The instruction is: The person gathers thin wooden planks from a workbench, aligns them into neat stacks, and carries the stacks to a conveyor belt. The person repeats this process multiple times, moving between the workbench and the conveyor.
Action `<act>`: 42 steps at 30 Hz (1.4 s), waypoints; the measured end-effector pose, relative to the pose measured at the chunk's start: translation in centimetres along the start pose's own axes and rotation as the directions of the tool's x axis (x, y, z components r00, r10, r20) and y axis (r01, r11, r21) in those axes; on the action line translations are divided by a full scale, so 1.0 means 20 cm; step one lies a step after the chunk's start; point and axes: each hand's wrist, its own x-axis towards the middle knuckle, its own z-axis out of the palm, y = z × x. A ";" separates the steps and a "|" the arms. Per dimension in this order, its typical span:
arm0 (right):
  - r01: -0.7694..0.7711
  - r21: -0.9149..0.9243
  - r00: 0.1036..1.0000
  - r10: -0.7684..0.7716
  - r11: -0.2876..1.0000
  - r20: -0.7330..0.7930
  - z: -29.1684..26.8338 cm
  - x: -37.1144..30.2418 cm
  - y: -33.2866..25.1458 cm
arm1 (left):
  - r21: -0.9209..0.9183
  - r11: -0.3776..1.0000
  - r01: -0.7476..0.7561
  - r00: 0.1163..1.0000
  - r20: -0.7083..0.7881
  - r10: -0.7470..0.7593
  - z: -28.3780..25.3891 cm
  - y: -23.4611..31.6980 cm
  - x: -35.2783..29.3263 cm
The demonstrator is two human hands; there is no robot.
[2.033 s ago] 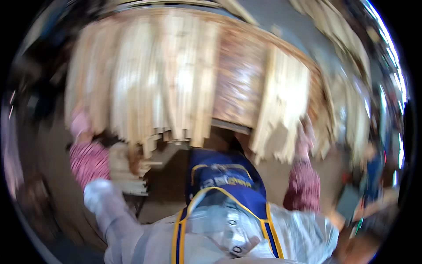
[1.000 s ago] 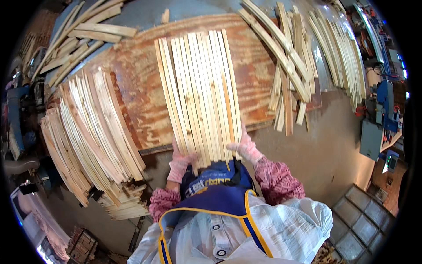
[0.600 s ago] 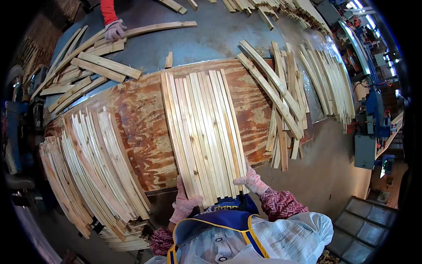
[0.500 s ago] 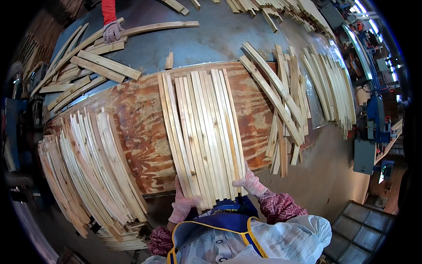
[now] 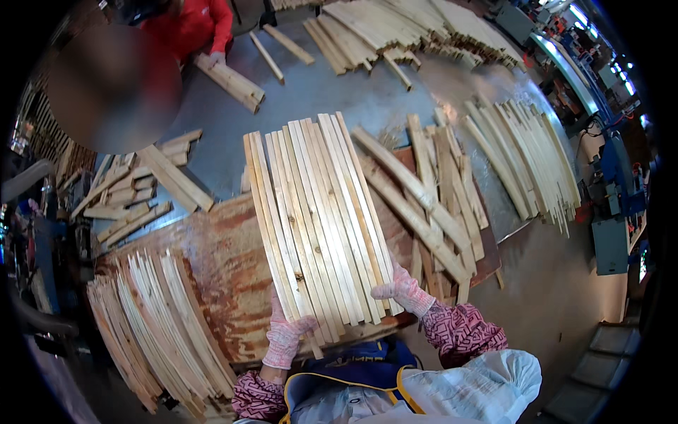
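A wide row of long pale wooden strips [image 5: 318,219] lies side by side before me, its near ends close to my apron. My left hand [image 5: 286,328], in a pinkish knit glove, grips the row's near left edge, thumb on top. On the near right edge my right hand [image 5: 406,288], gloved alike, is clamped with its thumb over the outer strips. The fingers of both hands are partly hidden beside and beneath the wood. One strip near my left hand sticks out farther towards me than those around it. Beneath the row is a worn reddish-brown plywood board [image 5: 233,254].
More strips [image 5: 159,325] are lined up on the left. Crossed lumber pieces [image 5: 438,205] lie at right, beside another row of strips [image 5: 522,159]. Short offcuts [image 5: 131,184] and a large lumber pile [image 5: 417,28] occupy the metal table [image 5: 311,88]. Across it, a red-sleeved person holds boards [image 5: 229,81].
My view has shifted, and the gripped row now overlaps more of the metal table. Both hands keep their hold. The red-sleeved person has moved rightward and now holds boards near the far side.
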 end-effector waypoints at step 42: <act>-0.332 -0.878 0.272 -0.856 0.345 -0.439 -2.21 2.73 -2.05 | 0.419 0.838 -0.349 0.904 0.385 0.184 1.89 0.72 3.93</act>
